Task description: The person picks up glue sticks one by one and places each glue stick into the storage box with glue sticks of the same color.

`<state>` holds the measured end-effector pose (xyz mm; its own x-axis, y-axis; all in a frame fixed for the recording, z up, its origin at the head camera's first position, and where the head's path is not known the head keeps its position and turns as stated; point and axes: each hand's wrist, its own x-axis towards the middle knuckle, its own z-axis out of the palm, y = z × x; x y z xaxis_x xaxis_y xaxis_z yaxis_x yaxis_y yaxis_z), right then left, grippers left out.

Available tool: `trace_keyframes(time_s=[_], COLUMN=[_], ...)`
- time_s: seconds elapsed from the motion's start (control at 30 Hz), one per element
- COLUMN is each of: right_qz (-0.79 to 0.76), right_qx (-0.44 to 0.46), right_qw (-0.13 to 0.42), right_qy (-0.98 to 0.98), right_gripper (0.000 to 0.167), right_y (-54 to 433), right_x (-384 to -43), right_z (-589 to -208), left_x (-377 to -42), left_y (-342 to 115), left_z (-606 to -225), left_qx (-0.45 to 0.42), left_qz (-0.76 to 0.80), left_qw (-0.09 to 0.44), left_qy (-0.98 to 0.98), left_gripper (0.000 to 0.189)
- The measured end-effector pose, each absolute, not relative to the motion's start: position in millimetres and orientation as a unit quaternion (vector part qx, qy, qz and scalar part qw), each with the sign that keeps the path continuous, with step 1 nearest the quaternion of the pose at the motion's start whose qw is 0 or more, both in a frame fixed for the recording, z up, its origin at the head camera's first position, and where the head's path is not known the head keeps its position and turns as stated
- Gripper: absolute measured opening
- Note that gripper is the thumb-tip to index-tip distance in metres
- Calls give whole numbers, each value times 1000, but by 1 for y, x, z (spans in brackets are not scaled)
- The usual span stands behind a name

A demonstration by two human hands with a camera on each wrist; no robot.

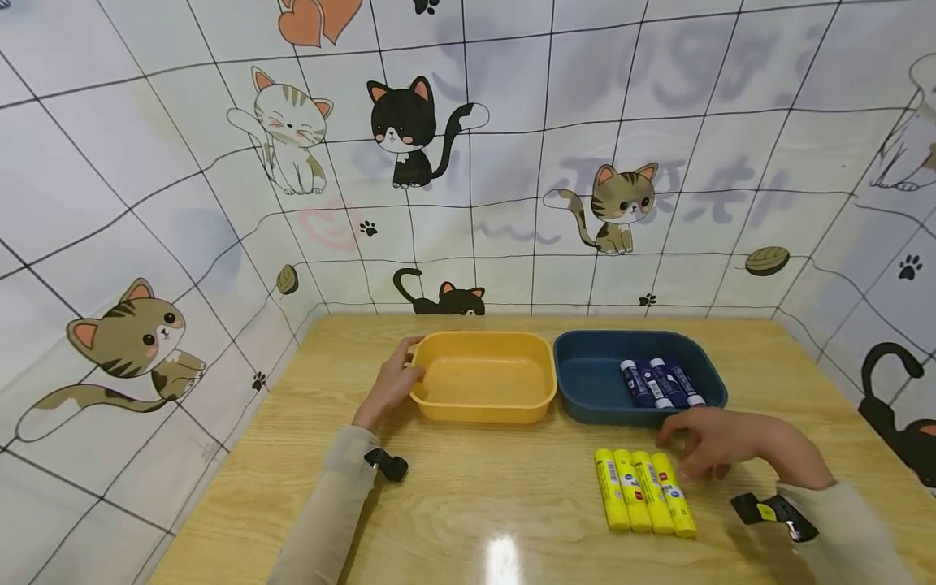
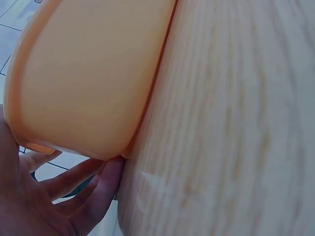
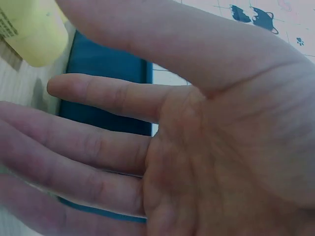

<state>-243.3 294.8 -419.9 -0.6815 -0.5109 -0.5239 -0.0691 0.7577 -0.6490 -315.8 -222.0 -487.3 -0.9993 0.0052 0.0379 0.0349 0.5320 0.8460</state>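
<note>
My left hand (image 1: 392, 380) holds the left end of a yellow plastic bin (image 1: 483, 413), thumb over the rim and fingers against the outer wall. In the left wrist view the fingers (image 2: 96, 191) lie along the end of the bin. A row of several yellow glue sticks (image 1: 643, 491) lies side by side on the table. Just right of them hovers my right hand (image 1: 720, 443), holding nothing. In the right wrist view its fingers (image 3: 93, 147) are spread, near one yellow stick (image 3: 37, 34). Behind that hand stands a dark blue bin (image 1: 592, 394).
Several dark blue glue sticks with white ends (image 1: 661, 383) lie in the right half of the blue bin. Both bins stand side by side on a wooden table (image 1: 468, 487). A cat-patterned cloth (image 1: 512, 162) encloses the back and sides.
</note>
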Motion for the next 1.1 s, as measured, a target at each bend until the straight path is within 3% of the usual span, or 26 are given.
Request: trace_keyframes(time_s=[0.23,0.7,1.1], right_qz=[-300,-258,-262], right_qx=[-182,-186,-189], right_qw=[367,327,337], right_qy=[861,890,884], right_gripper=[35,45,36], right_y=[293,285,282], right_x=[-244,-244,-243], right_z=[-422,-428,-428], left_x=[-319,-315,-315], left_y=[-218,-221,-224], left_z=[-483,-488,-488], left_qx=[-19,-14,-21], left_qz=[-481,-479,-482], left_qw=[11,24,22], left_qy=[-876,-878,-876], left_gripper=[68,68,68])
